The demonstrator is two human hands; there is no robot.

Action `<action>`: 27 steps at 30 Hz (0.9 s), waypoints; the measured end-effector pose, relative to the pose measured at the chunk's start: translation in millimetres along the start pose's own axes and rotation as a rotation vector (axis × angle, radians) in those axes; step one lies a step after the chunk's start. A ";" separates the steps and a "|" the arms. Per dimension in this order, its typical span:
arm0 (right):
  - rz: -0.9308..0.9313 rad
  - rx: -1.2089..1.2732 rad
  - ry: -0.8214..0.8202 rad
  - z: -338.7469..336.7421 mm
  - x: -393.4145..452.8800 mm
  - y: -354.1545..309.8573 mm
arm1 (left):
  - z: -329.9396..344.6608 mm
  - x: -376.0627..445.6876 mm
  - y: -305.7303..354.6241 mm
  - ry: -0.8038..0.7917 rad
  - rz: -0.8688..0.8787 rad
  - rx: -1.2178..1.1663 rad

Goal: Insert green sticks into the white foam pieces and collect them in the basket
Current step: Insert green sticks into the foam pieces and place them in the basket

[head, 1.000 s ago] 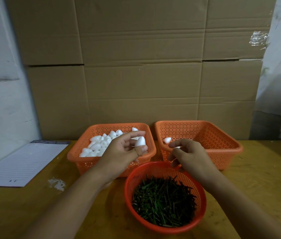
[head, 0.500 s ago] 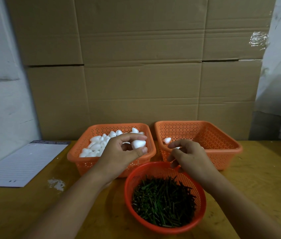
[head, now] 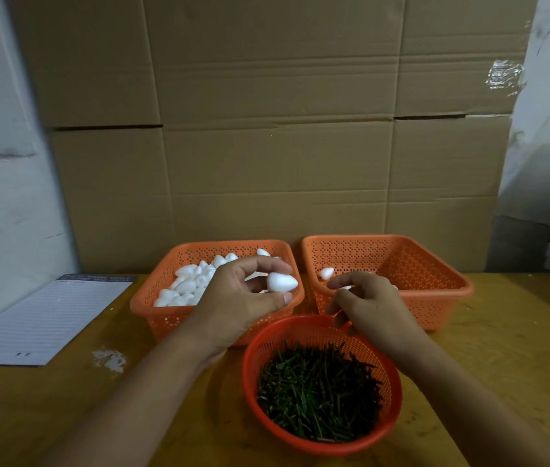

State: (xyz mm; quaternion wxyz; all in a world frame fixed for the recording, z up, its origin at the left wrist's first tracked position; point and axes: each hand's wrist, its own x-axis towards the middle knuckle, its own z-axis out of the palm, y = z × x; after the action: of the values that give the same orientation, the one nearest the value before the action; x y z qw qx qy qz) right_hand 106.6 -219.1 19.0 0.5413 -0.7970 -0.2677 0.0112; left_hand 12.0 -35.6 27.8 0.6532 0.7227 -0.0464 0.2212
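Note:
My left hand [head: 236, 301] hovers over the left orange basket [head: 166, 323] and pinches a white foam piece [head: 281, 282] that lies sideways, its tip pointing right. That basket holds several foam pieces [head: 186, 285]. My right hand [head: 373, 306] hangs over the far rim of the round red basket [head: 250, 365], fingers curled and pinching a thin green stick that barely shows. The round basket is full of green sticks [head: 320, 394]. In the right orange basket [head: 435, 310] lies a foam piece [head: 326, 273]; my right hand hides others.
The baskets stand on a yellow wooden table [head: 509, 365]. A lined paper pad [head: 41, 318] lies at the left edge. Stacked cardboard boxes [head: 267, 163] form a wall right behind the baskets. A white scuff [head: 110, 360] marks the table.
My left hand has turned the foam piece from upright to sideways, tip toward the right hand. My right hand has barely moved.

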 end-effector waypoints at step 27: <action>0.006 0.005 -0.012 0.4 1.2 3.8 | -1.8 1.0 6.8 -0.101 -0.138 -0.245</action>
State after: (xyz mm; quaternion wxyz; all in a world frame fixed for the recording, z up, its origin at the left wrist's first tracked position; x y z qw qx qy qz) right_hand 109.1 -219.3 15.8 0.5416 -0.7963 -0.2686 0.0180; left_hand 10.0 -34.6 34.6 0.7468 0.6494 -0.0560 0.1319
